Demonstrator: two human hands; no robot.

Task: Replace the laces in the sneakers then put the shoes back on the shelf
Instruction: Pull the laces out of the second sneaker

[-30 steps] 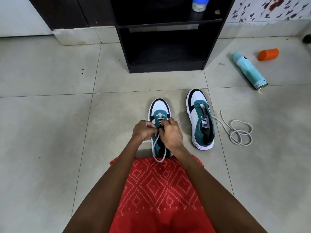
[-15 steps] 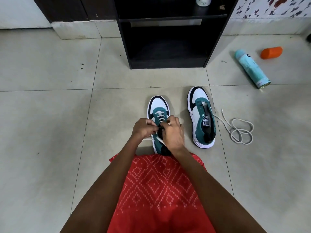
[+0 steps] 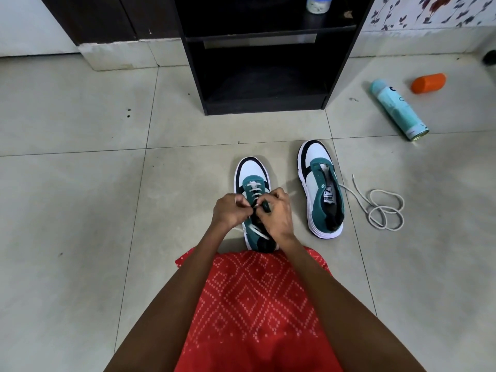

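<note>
Two green, white and black sneakers stand on the tiled floor, toes pointing away from me. The left sneaker (image 3: 251, 174) has a white lace (image 3: 253, 187) crossing its lower eyelets. My left hand (image 3: 229, 212) and my right hand (image 3: 276, 214) meet over its tongue, each pinching part of that lace. The lace's loose ends trail by the heel under my hands. The right sneaker (image 3: 320, 189) has no lace in it. A loose white lace (image 3: 382, 210) lies coiled on the floor just to its right. The black shelf (image 3: 264, 57) stands open straight ahead.
A teal spray can (image 3: 397, 110) lies on its side at the right, with an orange cap (image 3: 428, 82) behind it. A small jar (image 3: 318, 4) sits on the shelf's upper level. My red patterned garment (image 3: 257, 304) covers my lap just below the left sneaker.
The lace loop that hung below my hands has been drawn up shorter. My hands stay together over the left sneaker's tongue, working a little higher on the eyelets.
</note>
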